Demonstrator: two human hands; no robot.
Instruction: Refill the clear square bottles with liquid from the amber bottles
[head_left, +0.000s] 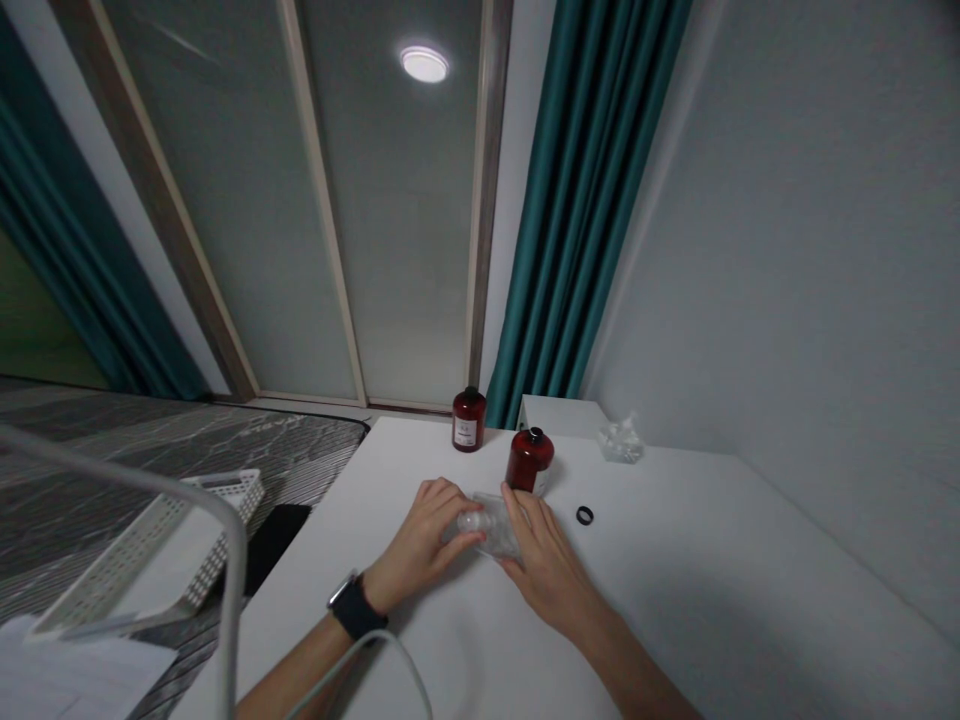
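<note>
Both my hands meet over a small clear plastic packet (491, 525) lying on the white table (712, 560). My left hand (424, 540), with a black watch on its wrist, pinches the packet's left end with curled fingers. On the packet's right side rests my right hand (544, 560), fingers pressed against it. A dark red bottle (529, 459) stands uncapped just behind my right hand. A second dark red bottle (469, 419), capped and labelled, stands further back by the table's far edge. A small black ring-shaped cap (584, 515) lies on the table to the right of my hands.
A crumpled clear wrapper (620, 441) lies at the back right near the grey wall. A white perforated tray (161, 545) and a black flat object (274, 540) sit left of the table. Teal curtains (585, 200) hang behind. A curved white tube (225, 540) crosses the lower left.
</note>
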